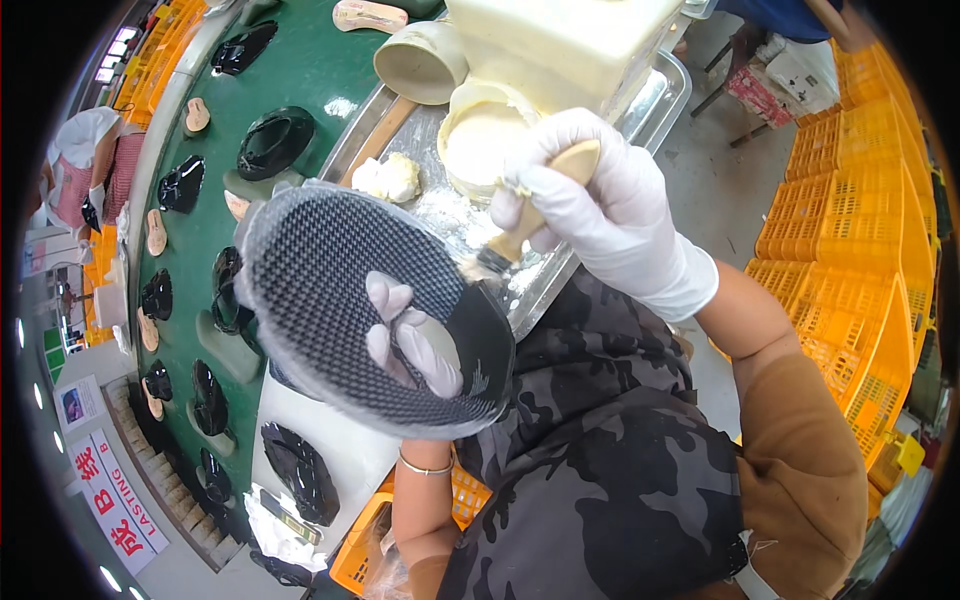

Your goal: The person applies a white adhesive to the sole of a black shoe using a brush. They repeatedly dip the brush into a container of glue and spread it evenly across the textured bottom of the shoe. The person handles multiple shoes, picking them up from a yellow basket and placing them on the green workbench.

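In front of me, my left hand (430,362), in a white glove, holds a black shoe upper (330,270) with a checked grey-and-black lining and a whitish fuzzy edge. Its fingers show through the upper's opening, curled around the material. My right hand (640,215), also gloved in white, grips the wooden handle of a flat brush (527,222). The brush's bristles are down at the upper's right edge, and I cannot tell whether they touch it. Just beyond the brush stands a tub (452,165) of creamy white paste on a smeared metal tray (548,298).
A tipped beige cup (400,75), a whitish lump (388,178) and a large cream container (560,45) are on the tray. Left runs a green conveyor belt (310,70) with several black uppers and insoles. Stacked yellow crates (830,240) stand right. A person (95,165) is far left.
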A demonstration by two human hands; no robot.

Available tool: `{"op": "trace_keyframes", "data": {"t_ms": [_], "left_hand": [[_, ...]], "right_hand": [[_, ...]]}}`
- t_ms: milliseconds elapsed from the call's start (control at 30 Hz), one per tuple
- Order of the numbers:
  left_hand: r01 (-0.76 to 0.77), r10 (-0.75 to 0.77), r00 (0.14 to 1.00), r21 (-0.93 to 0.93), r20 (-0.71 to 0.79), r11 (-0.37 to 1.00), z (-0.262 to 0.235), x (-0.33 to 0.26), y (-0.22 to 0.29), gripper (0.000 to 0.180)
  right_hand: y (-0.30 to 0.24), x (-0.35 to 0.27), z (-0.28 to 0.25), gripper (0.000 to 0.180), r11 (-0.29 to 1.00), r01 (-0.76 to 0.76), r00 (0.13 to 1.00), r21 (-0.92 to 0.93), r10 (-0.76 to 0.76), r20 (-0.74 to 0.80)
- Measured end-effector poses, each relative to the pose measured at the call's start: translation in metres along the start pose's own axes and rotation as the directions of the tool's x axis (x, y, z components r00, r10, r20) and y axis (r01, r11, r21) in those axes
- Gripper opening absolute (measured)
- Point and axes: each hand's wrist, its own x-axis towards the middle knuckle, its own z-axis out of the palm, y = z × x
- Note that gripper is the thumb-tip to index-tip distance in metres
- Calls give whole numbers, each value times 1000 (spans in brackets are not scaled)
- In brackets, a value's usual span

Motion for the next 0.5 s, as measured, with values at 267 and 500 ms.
{"op": "trace_keyframes", "data": {"t_ms": [267, 500], "left_hand": [[376, -370, 924, 57, -92, 925, -12, 8, 3, 38], [-53, 50, 999, 376, 18, 925, -16, 21, -3, 37]], "right_hand": [[-9, 11, 8, 14, 955, 280, 959, -101, -283, -15], [-22, -4, 8, 16, 974, 215, 975, -69, -211, 69]]}}
